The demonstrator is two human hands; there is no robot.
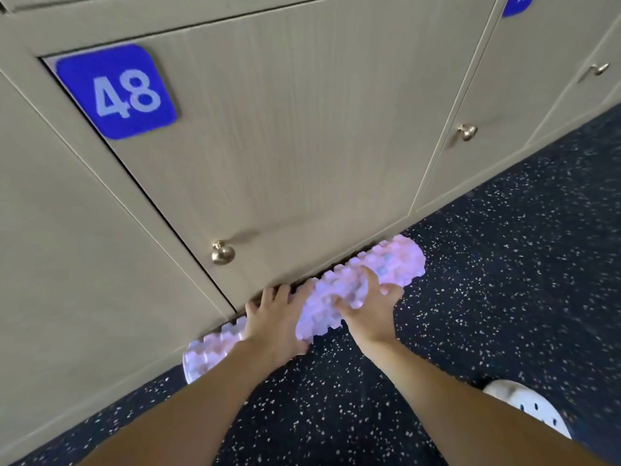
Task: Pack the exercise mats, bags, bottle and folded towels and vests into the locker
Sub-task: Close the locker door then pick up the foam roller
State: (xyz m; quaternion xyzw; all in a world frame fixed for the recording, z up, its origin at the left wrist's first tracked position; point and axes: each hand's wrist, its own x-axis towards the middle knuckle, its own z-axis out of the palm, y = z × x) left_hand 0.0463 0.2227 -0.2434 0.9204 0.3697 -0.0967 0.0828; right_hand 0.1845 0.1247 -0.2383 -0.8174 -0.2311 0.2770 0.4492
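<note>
A rolled pink exercise mat (396, 264) with a knobbly surface lies on the speckled floor, right against the foot of locker 48 (268, 129). My left hand (275, 321) grips the roll left of its middle, fingers curled over its far side. My right hand (366, 307) grips it right of the middle, fingers over the top and thumb on the near side. The locker door looks shut, with a brass knob (222, 253) near its lower left corner and a blue "48" plate (117, 92) at its upper left.
More beige lockers stand to the right, each with a brass knob (467, 132). Dark speckled floor (504, 280) spreads in front of them. A white perforated shoe (527, 405) shows at the lower right.
</note>
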